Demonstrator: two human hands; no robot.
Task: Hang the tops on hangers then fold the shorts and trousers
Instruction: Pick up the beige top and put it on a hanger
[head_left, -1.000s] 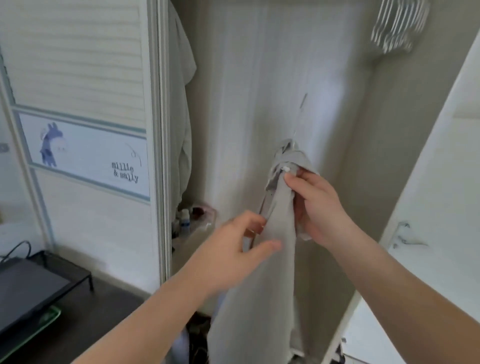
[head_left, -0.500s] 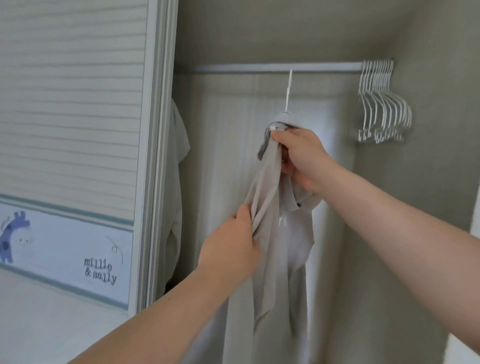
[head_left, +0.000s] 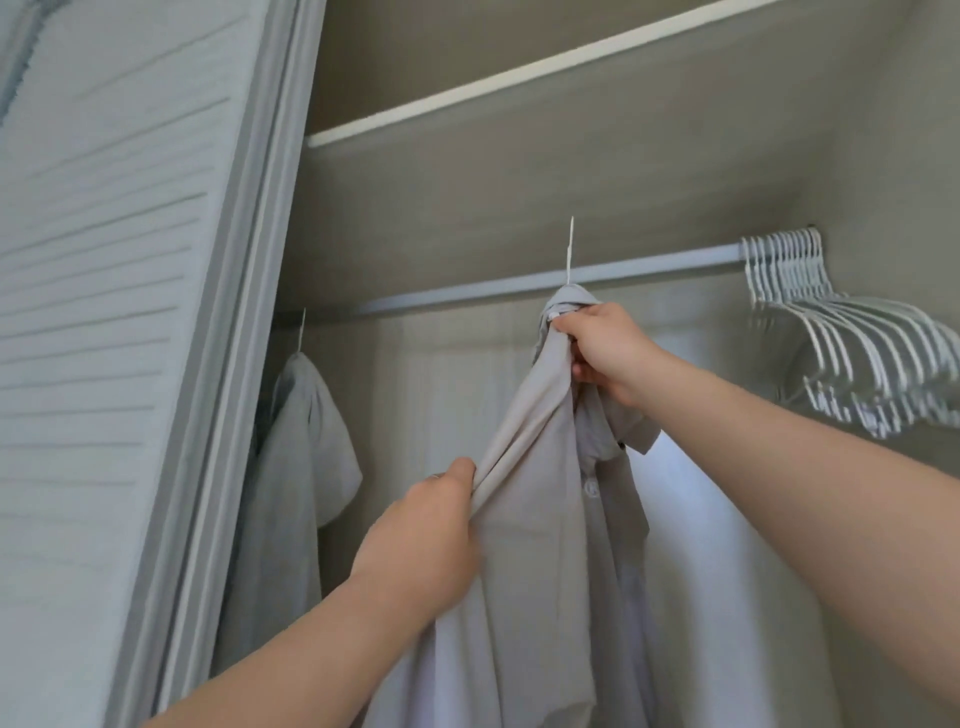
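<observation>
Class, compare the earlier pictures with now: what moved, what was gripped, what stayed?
The right hand raised the grey shirt, bringing its hanger hook up to the rail. The left hand, reaching a second ago, now pinches a fold of the shirt. The right hand's grip at the collar and the empty hangers are unchanged.

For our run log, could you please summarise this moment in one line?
right hand: grips grey shirt collar; left hand: pinches shirt front; hanger hook: at rail
</observation>
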